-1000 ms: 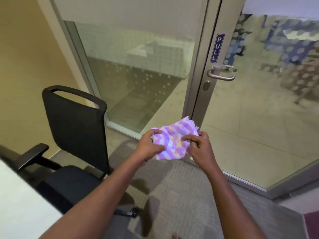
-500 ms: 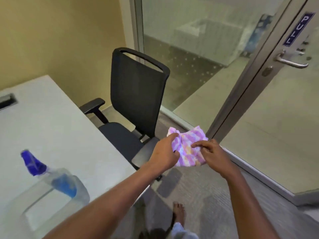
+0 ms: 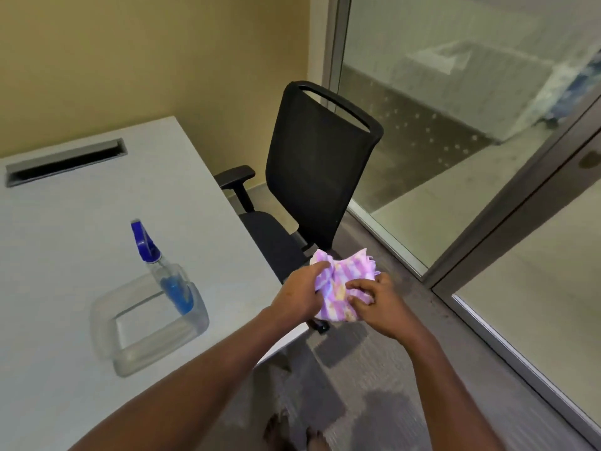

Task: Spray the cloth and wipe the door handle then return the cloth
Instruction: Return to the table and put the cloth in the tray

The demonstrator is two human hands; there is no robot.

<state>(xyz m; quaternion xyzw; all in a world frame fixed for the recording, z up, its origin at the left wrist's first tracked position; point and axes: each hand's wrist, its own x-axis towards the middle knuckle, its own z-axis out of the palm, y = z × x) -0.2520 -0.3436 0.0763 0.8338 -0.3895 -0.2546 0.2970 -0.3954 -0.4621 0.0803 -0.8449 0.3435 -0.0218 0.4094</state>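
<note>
Gripping the crumpled cloth (image 3: 341, 288) between both hands, you had your left hand (image 3: 300, 296) clenched on its left edge and your right hand (image 3: 379, 307) pinching its lower right folds. The fabric was soft, thin and striped pink and lilac, frayed at the corner just beyond your right fingers (image 3: 361, 284). Left of your left fingers lay the smooth white table (image 3: 65, 239), holding a clear, rounded plastic container (image 3: 107, 340) with a blue-headed spray bottle (image 3: 162, 271) leaning inside. Beyond your fingers stood a black mesh-backed chair (image 3: 318, 177). Compared with half a second earlier, your view had swung left: the door handle had left the frame, and more table showed.
</note>
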